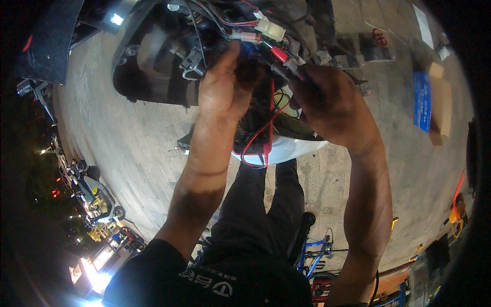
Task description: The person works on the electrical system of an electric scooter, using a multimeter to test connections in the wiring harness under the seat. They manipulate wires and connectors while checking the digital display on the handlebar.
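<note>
My left hand [225, 87] is closed at the wiring, thumb up beside a pale pink connector [245, 37]. A bit of blue shows at its fingertips, but what they grip is in shadow. My right hand [330, 100] is closed, with its fingers at the lower end of a red-sleeved lead [277, 51] that points up and left into the wires. A cream plug connector [271, 29] sits just above. Below and between my hands is a dark, red-edged device [268, 125], partly hidden by my left wrist, with a red cable [250, 139] looping beside it.
A dark vehicle body panel [148, 77] with a metal fitting [192, 64] lies left of my hands. On the paved ground at right stands an open blue and brown cardboard box [432, 105]. Parked scooters [94, 192] line the left; a blue bicycle frame [314, 250] is near my legs.
</note>
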`<state>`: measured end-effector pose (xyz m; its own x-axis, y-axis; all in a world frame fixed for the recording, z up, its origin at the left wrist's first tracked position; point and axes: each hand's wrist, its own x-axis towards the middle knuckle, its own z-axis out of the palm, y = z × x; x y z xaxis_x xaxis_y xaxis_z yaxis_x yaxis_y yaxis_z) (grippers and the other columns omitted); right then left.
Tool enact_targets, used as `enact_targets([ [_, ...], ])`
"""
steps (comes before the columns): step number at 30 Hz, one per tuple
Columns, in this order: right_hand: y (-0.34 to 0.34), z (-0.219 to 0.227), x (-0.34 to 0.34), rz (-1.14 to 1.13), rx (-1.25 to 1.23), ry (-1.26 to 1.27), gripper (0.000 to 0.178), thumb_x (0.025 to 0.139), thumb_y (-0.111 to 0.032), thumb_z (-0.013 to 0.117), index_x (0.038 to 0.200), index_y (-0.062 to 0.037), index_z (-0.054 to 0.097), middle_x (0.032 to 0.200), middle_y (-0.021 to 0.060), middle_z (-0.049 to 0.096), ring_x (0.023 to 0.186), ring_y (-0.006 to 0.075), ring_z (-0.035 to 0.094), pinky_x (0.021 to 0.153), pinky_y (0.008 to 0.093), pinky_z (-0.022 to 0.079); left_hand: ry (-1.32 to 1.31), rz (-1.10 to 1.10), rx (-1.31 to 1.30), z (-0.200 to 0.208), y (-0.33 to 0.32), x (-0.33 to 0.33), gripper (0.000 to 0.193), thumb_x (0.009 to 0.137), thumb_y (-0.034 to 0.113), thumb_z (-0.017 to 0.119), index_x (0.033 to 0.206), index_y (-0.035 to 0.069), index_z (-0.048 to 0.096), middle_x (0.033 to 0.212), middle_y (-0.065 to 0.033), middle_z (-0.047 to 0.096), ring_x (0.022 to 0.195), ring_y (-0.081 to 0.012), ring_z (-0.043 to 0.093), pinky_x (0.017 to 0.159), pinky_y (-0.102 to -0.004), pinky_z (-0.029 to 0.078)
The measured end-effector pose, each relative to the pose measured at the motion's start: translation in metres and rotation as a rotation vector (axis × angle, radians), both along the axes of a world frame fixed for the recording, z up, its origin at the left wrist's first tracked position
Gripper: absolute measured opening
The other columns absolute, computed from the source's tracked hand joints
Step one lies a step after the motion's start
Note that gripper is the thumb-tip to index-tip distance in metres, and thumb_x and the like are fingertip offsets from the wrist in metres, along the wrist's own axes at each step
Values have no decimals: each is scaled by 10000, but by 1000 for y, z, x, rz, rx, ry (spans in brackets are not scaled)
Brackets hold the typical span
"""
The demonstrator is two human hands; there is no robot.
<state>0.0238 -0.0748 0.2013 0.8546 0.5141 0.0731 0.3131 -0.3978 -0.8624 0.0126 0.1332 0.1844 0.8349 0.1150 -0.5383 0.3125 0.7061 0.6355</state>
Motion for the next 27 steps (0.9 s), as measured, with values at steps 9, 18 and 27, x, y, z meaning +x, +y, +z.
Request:
enact_targets([
  [9, 2, -23, -4, 98, 27, -510, 160, 892, -114, 631, 1010, -7, 637, 761, 80, 600, 591, 157, 604, 507, 293, 469, -41, -1, 58, -2, 0, -4, 198, 870, 114, 673, 1060, 155, 637, 984, -14, 658, 933, -201, 621, 809, -375, 509],
  [18, 2, 8, -2, -43, 287, 903, 289, 948, -269, 575, 997, 14, 596, 781, 79, 652, 564, 115, 599, 458, 247, 446, 1, -235, 94, 5, 10, -8, 303, 952, 298, 570, 1195, 119, 596, 1081, -53, 673, 951, -227, 631, 795, -398, 493],
  [27, -8, 16, -2, -11, 186, 668, 235, 951, -198, 563, 995, 29, 608, 746, 94, 658, 575, 116, 618, 519, 253, 497, 68, -194, 60, 16, 1, -4, 313, 955, 326, 536, 1195, 134, 598, 1087, -67, 675, 997, -254, 622, 871, -438, 471],
])
